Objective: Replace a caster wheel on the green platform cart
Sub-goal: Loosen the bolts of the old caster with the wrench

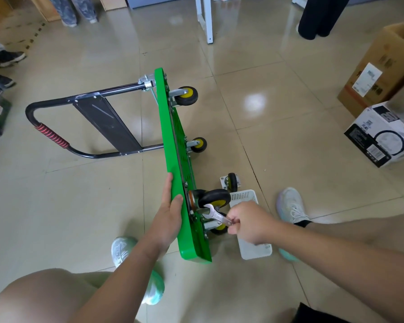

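Green cart stood on edge on the floor, steadied by the flat, straight-fingered left hand; wrench clenched in the right hand, its head set at 1 near caster.

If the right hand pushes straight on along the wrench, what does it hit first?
The right hand would likely meet the black caster wheel at the wrench head, the green deck just behind; depth unclear.
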Demonstrator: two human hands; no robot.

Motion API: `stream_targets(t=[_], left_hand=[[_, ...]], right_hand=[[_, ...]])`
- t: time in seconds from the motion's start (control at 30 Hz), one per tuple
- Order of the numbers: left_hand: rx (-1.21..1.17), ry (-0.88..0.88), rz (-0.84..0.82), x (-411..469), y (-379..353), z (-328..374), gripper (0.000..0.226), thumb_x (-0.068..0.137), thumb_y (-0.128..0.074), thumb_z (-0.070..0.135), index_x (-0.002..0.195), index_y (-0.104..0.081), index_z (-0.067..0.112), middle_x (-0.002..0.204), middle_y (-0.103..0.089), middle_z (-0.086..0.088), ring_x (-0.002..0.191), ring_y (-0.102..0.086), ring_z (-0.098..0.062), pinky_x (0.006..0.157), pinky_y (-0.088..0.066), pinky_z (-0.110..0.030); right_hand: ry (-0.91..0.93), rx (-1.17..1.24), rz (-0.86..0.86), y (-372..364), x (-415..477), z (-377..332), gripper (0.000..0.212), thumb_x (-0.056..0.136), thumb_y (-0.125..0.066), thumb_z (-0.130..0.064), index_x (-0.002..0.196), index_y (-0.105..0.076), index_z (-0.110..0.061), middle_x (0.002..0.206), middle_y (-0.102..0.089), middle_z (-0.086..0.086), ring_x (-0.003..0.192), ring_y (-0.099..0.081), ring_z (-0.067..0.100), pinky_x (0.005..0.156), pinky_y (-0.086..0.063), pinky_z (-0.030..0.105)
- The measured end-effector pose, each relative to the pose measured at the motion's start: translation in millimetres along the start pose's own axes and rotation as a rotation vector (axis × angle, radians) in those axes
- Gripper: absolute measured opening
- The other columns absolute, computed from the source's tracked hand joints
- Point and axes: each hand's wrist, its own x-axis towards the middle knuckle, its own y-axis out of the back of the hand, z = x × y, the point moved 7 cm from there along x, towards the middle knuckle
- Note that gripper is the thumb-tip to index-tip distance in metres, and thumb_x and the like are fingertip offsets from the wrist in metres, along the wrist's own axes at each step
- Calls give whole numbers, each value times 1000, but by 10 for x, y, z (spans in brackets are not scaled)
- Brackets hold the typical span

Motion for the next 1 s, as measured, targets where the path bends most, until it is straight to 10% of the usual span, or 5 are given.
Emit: stream_targets(t=[0.27, 0.4, 0.57, 0.83, 1.0], left_hand=[[0, -11, 14, 51, 18, -40, 56, 109, -32, 41, 144, -10, 79, 156, -43, 16, 135, -54, -19, 117, -40, -50], [46, -42, 28, 71, 35, -12, 55, 107, -37, 45, 138, -11, 81, 134, -46, 39, 112, -60, 7, 103, -47, -35], [108, -10, 27, 157, 126, 19, 59, 110, -41, 24, 142, -22, 69, 129, -62, 14, 87, -71, -6, 77, -50, -30], [153, -74, 11, 343, 139, 54, 61, 91, -37, 51, 142, -17, 79, 150, -26, 52, 145, -30, 14, 124, -26, -32], [141, -103, 9, 382, 142, 63, 65, 89, -42, 53, 143, -17, 79, 152, -24, 52, 146, -23, 18, 121, -20, -27]], right_hand=[[-375, 713, 155, -102, 166, 968, 16, 88, -68, -15, 88, -70, 1, 84, -75, 18, 80, -76, 33, 72, -60, 40], [-604, 998, 243, -430, 548, 1450, 14, 93, -69, -18, 102, -70, -7, 87, -78, 10, 80, -77, 24, 60, -56, 31], [-725, 1177, 422, -660, 1063, 1906, 9, 94, -67, -15, 98, -67, -7, 89, -76, 12, 70, -73, 22, 63, -56, 32], [-955, 1240, 558, -917, 1641, 2413, 1, 89, -68, -5, 90, -67, -5, 89, -75, 12, 75, -75, 26, 60, -59, 32], [-870, 1326, 526, -999, 1844, 2409, 13, 94, -60, -2, 88, -51, -11, 91, -62, 11, 82, -68, 27, 79, -61, 43]])
